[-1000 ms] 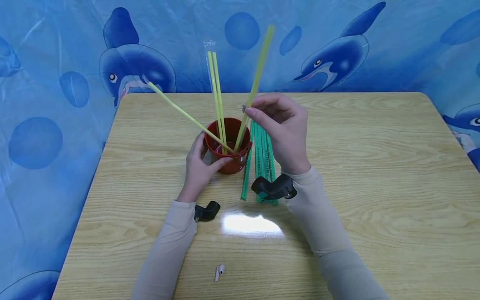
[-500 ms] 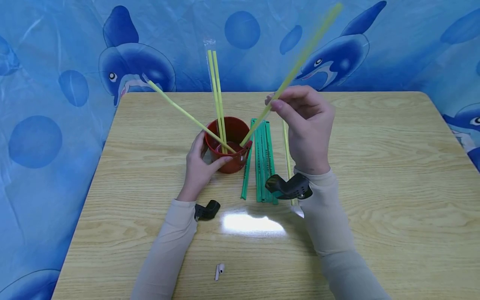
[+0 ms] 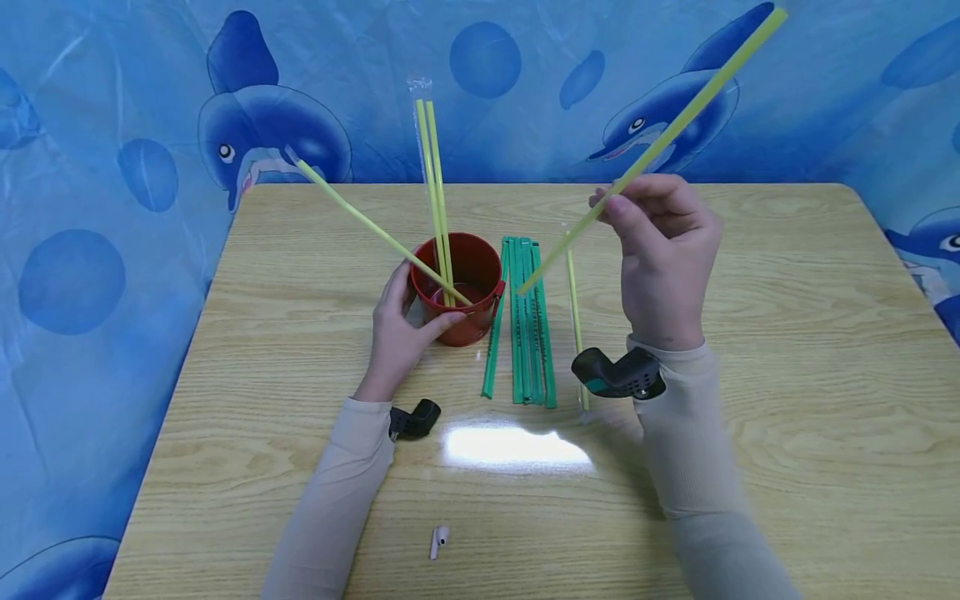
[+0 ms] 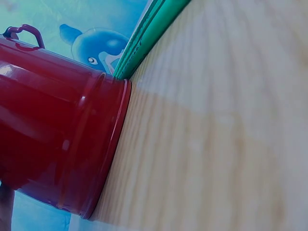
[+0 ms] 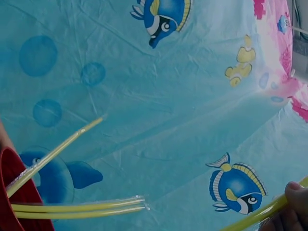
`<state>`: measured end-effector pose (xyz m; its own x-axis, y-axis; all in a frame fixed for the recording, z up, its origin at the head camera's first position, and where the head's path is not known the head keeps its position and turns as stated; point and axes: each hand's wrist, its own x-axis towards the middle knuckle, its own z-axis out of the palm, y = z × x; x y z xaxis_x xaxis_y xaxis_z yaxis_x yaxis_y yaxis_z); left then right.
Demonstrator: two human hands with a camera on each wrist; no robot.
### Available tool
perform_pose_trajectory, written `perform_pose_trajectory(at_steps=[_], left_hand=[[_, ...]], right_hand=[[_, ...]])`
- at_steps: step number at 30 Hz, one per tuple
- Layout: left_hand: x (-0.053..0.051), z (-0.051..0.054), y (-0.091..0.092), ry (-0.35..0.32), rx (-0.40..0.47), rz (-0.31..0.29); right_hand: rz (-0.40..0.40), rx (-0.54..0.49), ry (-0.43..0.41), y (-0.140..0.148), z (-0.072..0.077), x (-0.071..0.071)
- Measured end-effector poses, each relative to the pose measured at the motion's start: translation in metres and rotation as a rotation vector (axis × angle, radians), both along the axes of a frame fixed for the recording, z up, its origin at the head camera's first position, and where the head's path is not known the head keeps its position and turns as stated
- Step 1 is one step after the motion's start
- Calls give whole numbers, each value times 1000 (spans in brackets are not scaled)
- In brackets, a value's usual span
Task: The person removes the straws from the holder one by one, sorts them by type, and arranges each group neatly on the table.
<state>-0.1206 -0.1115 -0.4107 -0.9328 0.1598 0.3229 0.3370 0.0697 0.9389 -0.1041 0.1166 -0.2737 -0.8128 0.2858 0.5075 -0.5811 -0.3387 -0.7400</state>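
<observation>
From my remote post, the head view looks down on a wood-grained bench [image 3: 787, 333] and a person's two bare hands in long pale sleeves. The right hand [image 3: 667, 258], right of centre, has its grip pinched on a yellow straw [image 3: 693, 108] between thumb and fingers. This straw slants from upper right to lower left, its low end to the right of the bucket and, from my angle, overlapping green strips [image 3: 527, 333]; I cannot tell whether it touches them.

The left hand [image 3: 405, 342] has its grip curved around the near left side of a red bucket [image 3: 463, 333], thumb towards me. The bucket stands upright on the bench. Inside it, two upright yellow straws [image 3: 439, 192] share a clear wrapper, and a leaning yellow straw [image 3: 375, 230] pokes out over the far left rim.

The green strips, printed with dark lettering, lie just right of the bucket, pointing from near to far. Farther right lies a loose yellow straw [image 3: 574, 308] in clear wrapping. A white earbud [image 3: 437, 542] rests at the near edge of my view. Behind the bench hangs a blue backdrop [image 3: 525, 142] with cartoon dolphins.
</observation>
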Motion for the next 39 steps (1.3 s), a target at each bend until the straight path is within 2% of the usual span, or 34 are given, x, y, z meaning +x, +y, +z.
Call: perform_pose_trajectory(at_steps=[12,23,31,39], left_hand=[[0,0,0,7,6,3],[0,-1,0,0,10,-6],[0,-2,-1,-2,12,5],[-1,-1,0,13,18,-9]], right_hand=[[18,29,-62,25,-10,4],[7,116,-155,46,-25,9],[-5,192,-328,62,-46,4],[3,251,-482,78,-65,2]])
